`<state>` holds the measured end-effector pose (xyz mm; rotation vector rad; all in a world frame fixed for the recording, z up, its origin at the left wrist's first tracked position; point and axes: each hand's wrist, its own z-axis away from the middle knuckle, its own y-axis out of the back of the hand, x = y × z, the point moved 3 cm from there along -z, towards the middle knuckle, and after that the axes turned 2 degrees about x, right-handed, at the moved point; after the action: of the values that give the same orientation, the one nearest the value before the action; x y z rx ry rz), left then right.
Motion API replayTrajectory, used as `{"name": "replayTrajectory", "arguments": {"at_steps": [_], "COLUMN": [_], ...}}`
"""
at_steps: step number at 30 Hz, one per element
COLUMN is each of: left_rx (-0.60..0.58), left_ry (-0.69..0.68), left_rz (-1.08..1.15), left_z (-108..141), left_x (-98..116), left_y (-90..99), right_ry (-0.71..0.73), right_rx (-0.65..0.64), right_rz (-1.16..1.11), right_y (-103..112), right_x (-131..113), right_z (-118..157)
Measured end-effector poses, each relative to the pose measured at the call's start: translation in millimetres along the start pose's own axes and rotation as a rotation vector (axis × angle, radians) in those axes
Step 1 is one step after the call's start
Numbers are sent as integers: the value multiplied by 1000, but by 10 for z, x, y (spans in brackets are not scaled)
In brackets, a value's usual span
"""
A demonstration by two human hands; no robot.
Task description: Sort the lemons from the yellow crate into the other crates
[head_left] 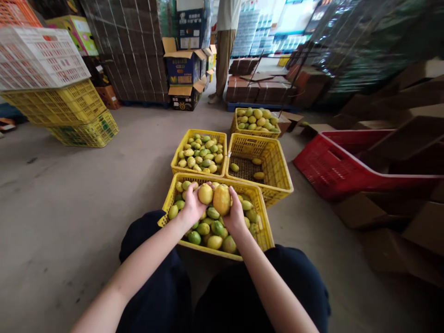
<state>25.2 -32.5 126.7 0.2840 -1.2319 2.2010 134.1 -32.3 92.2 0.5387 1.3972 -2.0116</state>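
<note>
My left hand (193, 204) is closed around a round yellow lemon (206, 194). In my right hand (236, 212) is a bigger, ribbed yellow lemon (221, 200), held side by side with the other one. Both hands are over the nearest yellow crate (266, 226), which holds many green and yellow lemons (215, 242). Some of its fruit is hidden behind my hands and forearms. Part of another yellowish fruit shows between the two held lemons; I cannot tell whether a hand touches it.
Beyond stand a crate of lemons (174, 163), a crate with 3 lemons (286, 178) and another full crate (236, 126). A red crate (322, 162) and cardboard boxes (388, 208) lie right. Stacked crates (52, 101) stand left. A person (225, 51) stands at the back.
</note>
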Motion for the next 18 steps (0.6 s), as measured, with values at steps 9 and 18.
{"name": "replayTrajectory", "arguments": {"at_steps": [9, 18], "left_rx": [49, 157], "left_ry": [45, 115], "left_rz": [-17, -8], "left_z": [-46, -102], "left_x": [-6, -77], "left_y": [-2, 29], "right_ry": [-228, -255], "right_rx": [207, 286], "right_rz": [-122, -116], "right_y": [-6, 58], "right_x": [-33, -6], "right_z": [64, 64]}}
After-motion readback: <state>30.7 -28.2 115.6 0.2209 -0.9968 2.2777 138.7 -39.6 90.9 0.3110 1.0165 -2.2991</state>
